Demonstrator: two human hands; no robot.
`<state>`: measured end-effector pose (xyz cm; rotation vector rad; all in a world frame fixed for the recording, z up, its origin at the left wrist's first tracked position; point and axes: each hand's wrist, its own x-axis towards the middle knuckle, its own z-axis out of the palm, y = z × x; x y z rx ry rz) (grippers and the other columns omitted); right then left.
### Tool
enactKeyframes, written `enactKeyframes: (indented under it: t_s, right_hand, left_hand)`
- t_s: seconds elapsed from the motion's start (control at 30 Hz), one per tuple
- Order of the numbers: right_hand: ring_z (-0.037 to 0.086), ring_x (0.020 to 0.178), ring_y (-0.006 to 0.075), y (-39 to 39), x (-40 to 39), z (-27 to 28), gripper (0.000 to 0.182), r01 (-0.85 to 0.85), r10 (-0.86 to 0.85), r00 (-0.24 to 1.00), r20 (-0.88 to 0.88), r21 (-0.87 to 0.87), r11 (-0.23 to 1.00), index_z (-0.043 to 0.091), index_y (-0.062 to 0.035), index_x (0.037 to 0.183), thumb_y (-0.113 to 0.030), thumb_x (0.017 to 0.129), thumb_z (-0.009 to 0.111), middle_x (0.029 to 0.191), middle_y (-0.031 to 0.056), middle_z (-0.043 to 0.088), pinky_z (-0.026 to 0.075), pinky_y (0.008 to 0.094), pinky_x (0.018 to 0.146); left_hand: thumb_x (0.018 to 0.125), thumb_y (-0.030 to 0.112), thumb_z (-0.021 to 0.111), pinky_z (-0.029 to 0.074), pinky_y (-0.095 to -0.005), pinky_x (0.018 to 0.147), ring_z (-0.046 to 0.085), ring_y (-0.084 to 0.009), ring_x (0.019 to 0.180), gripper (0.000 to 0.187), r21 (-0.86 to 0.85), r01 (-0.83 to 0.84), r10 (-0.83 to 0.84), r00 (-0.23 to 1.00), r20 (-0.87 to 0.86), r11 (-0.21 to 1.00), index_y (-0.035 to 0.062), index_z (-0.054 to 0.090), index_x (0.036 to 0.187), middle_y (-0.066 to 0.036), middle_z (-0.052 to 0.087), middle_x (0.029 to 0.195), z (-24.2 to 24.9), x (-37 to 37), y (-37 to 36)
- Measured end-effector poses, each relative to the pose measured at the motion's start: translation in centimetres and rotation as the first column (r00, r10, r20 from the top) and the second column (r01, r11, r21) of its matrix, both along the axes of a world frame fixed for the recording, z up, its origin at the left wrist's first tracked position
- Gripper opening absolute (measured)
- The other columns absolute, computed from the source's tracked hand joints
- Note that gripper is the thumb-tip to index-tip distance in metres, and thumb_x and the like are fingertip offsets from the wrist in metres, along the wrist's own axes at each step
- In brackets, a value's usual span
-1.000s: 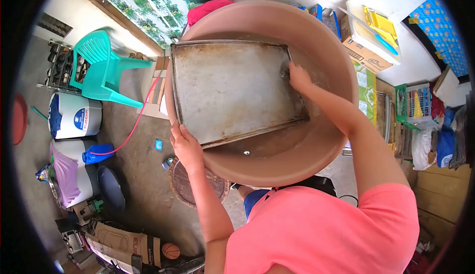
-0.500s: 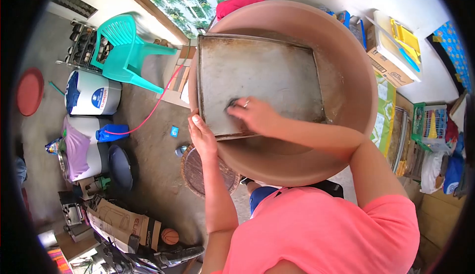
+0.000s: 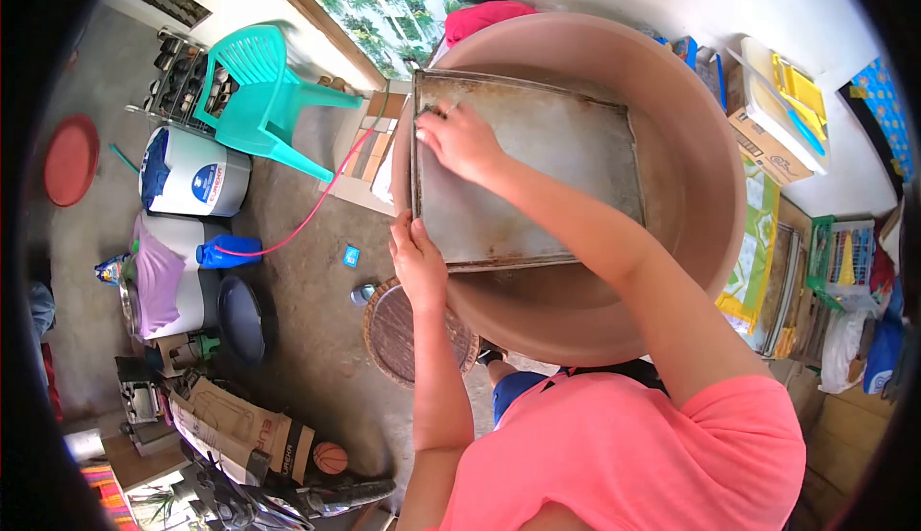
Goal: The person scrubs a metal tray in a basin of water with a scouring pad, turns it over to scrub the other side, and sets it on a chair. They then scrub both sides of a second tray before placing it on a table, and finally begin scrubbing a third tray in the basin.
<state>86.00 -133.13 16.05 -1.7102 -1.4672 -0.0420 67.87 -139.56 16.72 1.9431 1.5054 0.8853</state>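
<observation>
A large, flat metal baking tray [image 3: 556, 162] with brown-stained edges rests across the left part of a big brown plastic basin [image 3: 696, 176]. My left hand [image 3: 419, 260] grips the tray's left edge near its lower corner, fingers closed on the rim. Toward the upper left corner, my right hand [image 3: 462, 142] presses a small dark scouring pad [image 3: 432, 112] onto the tray; the fingers cover most of the pad. Some wet-looking residue shows inside the basin.
Left of the basin are a green plastic chair [image 3: 251, 90], a pink hose [image 3: 312, 210] and a white Eureka washing machine [image 3: 206, 174]. A round stool [image 3: 413, 330] stands near my left forearm. On the right are a cardboard box [image 3: 763, 142] and a green crate [image 3: 823, 253].
My right hand has moved with the scouring pad from the tray's lower middle up to its upper left corner. My left hand stays on the left rim; the view has shifted slightly.
</observation>
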Motion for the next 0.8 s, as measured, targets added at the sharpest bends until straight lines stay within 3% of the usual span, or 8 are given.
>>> enactKeyframes:
  t_s: [0.1, 0.23, 0.37, 0.47, 0.57, 0.6, 0.73, 0.8]
  right_hand:
    - [0.053, 0.095, 0.0339, 3.1, 2.1, -0.7, 0.013, 0.134, -0.135, 0.990, 0.048, 0.027, 0.991, 0.065, -0.0216, 0.097, -0.024, 0.084, 0.062, 0.108, 0.0106, 0.060, 0.045, 0.0443, 0.087]
    - [0.052, 0.100, 0.0360, 4.7, 3.0, 0.1, 0.018, 0.140, -0.126, 0.967, -0.222, 0.049, 0.989, 0.065, -0.0125, 0.099, -0.019, 0.082, 0.065, 0.110, 0.0148, 0.060, 0.042, 0.0448, 0.090]
    - [0.054, 0.097, 0.0379, 3.7, 2.3, 0.2, 0.017, -0.004, 0.001, 0.997, -0.080, -0.041, 0.999, 0.062, -0.0085, 0.098, -0.015, 0.082, 0.064, 0.099, 0.0180, 0.061, 0.045, 0.0460, 0.086]
    - [0.055, 0.094, 0.0374, 1.6, -0.4, 0.8, 0.007, -0.155, 0.142, 0.978, -0.152, -0.077, 0.985, 0.062, -0.0078, 0.088, -0.011, 0.082, 0.062, 0.091, 0.0184, 0.061, 0.047, 0.0468, 0.080]
    - [0.056, 0.091, 0.0360, 2.9, 0.9, 0.0, 0.003, -0.143, 0.113, 0.953, -0.282, -0.090, 0.986, 0.061, -0.0073, 0.081, -0.007, 0.079, 0.061, 0.086, 0.0168, 0.061, 0.048, 0.0461, 0.077]
    - [0.057, 0.090, 0.0350, 3.9, 1.9, 0.0, 0.006, -0.067, 0.078, 0.976, -0.201, 0.060, 0.996, 0.059, -0.0074, 0.079, -0.004, 0.075, 0.061, 0.085, 0.0151, 0.061, 0.048, 0.0456, 0.076]
    - [0.057, 0.088, 0.0344, 6.7, 2.7, 0.1, 0.011, 0.031, -0.014, 0.986, -0.168, 0.097, 0.995, 0.057, -0.0069, 0.079, 0.002, 0.072, 0.059, 0.086, 0.0131, 0.059, 0.048, 0.0452, 0.074]
    - [0.056, 0.087, 0.0344, 4.9, 1.1, -0.6, 0.010, -0.035, 0.042, 0.980, -0.195, 0.036, 0.999, 0.056, -0.0066, 0.081, 0.001, 0.074, 0.060, 0.085, 0.0127, 0.059, 0.048, 0.0452, 0.074]
  left_hand:
    - [0.098, 0.022, 0.046, 0.044, -0.0475, 0.085, 0.054, -0.0390, 0.101, 0.029, -0.007, -0.002, 0.002, 1.000, 0.007, 1.000, 0.0055, 0.051, 0.121, -0.021, 0.062, 0.103, 0.3, 0.0, -0.1]
    - [0.097, 0.023, 0.047, 0.045, -0.0477, 0.083, 0.054, -0.0392, 0.100, 0.029, 0.025, 0.000, -0.001, 1.000, 0.028, 1.000, 0.0059, 0.052, 0.120, -0.021, 0.062, 0.102, 0.1, 0.0, -0.1]
    - [0.097, 0.023, 0.048, 0.045, -0.0485, 0.083, 0.055, -0.0397, 0.099, 0.029, 0.004, -0.017, 0.017, 1.000, 0.020, 1.000, 0.0067, 0.053, 0.120, -0.021, 0.062, 0.102, 0.6, 0.1, -0.2]
    - [0.097, 0.023, 0.047, 0.046, -0.0488, 0.083, 0.055, -0.0400, 0.099, 0.028, 0.016, -0.014, 0.014, 1.000, 0.001, 1.000, 0.0073, 0.052, 0.120, -0.021, 0.063, 0.101, 0.7, 0.1, -0.2]
    - [0.097, 0.023, 0.047, 0.046, -0.0488, 0.083, 0.055, -0.0402, 0.099, 0.028, 0.006, -0.019, 0.019, 1.000, -0.014, 1.000, 0.0072, 0.052, 0.120, -0.021, 0.063, 0.101, 0.9, 0.2, -0.5]
    - [0.097, 0.023, 0.047, 0.046, -0.0487, 0.083, 0.055, -0.0402, 0.099, 0.028, -0.001, -0.024, 0.024, 0.999, -0.030, 1.000, 0.0073, 0.052, 0.120, -0.021, 0.064, 0.101, 1.0, 0.2, -0.5]
    - [0.098, 0.023, 0.046, 0.046, -0.0489, 0.083, 0.055, -0.0409, 0.099, 0.028, 0.010, -0.018, 0.018, 1.000, -0.026, 1.000, 0.0076, 0.052, 0.120, -0.020, 0.064, 0.101, 1.1, 0.3, -0.4]
    - [0.098, 0.023, 0.046, 0.046, -0.0493, 0.082, 0.055, -0.0412, 0.099, 0.027, 0.029, -0.002, 0.003, 1.000, -0.023, 1.000, 0.0080, 0.052, 0.120, -0.021, 0.064, 0.102, 0.9, 0.2, -0.3]
